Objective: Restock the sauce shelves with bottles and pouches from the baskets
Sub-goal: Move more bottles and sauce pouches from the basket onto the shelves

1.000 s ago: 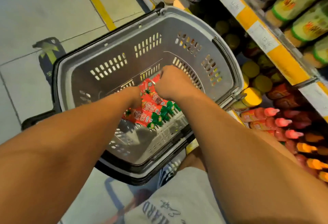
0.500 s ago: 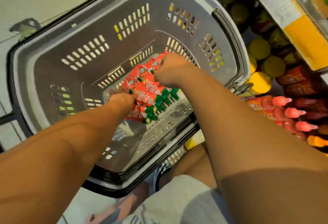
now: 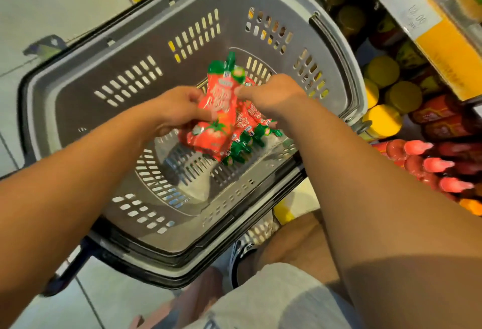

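As a person crouches by the shelf (image 3: 443,49) at right, a grey basket (image 3: 78,88) holds red pouches (image 3: 221,130); left hand (image 3: 174,109) & right hand (image 3: 271,93) pinch the bunch mid-basket. Best lift w/ spouts aligned, grip firm.

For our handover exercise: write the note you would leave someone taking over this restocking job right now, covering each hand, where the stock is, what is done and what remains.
Left hand: grips the bunch of red sauce pouches from the left.
Right hand: pinches the same bunch from the right.
Pouches: gathered over the grey basket, green caps pointing different ways; whether they are fully off its floor is unclear.
Done: pouches collected.
Left: carry them to the shelves on the right and place them.
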Demonstrator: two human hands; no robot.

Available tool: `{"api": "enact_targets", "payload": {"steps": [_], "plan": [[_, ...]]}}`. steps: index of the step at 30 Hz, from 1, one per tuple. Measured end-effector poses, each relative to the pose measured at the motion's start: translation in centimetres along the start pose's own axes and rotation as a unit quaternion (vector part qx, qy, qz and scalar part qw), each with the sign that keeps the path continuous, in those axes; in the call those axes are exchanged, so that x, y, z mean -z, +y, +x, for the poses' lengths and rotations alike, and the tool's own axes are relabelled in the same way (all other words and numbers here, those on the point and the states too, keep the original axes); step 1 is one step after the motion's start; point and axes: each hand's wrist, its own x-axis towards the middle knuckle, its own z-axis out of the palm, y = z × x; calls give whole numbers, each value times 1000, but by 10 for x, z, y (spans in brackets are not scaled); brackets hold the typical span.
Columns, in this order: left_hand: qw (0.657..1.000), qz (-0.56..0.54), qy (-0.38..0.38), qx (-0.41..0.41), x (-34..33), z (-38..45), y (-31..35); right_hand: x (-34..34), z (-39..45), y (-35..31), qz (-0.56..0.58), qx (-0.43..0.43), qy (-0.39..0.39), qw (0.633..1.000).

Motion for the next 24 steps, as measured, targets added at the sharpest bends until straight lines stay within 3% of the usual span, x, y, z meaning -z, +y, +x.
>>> {"api": "enact_targets", "payload": {"steps": [2,5,7,9,10,12,14,16,21,24], "plan": [[988,-112,-63,-84,-6,-19,24,-1,-1,1,98,13,-2,995],[958,-206,-152,-131,-1,-21,40,-3,8,3,143,43,67,987],[973,-205,-50,-91,-1,-1,31,1,11,7,131,43,111,984],[990,-13,126,-55,-8,30,6,8,11,9,119,37,143,982],[977,138,155,-44,-15,42,-8,11,12,10,113,34,153,981],[925,370,70,-49,-33,55,-39,16,11,9,100,42,162,981],[860,505,-15,-75,-47,65,-68,19,13,9,83,62,177,979],[829,551,-34,-92,-60,69,-86,20,14,6,74,74,188,976],[742,670,-20,-24,-84,65,-86,23,18,-4,71,86,209,972],[742,669,-46,-1,-83,63,-86,25,20,-4,88,93,213,969]]}}
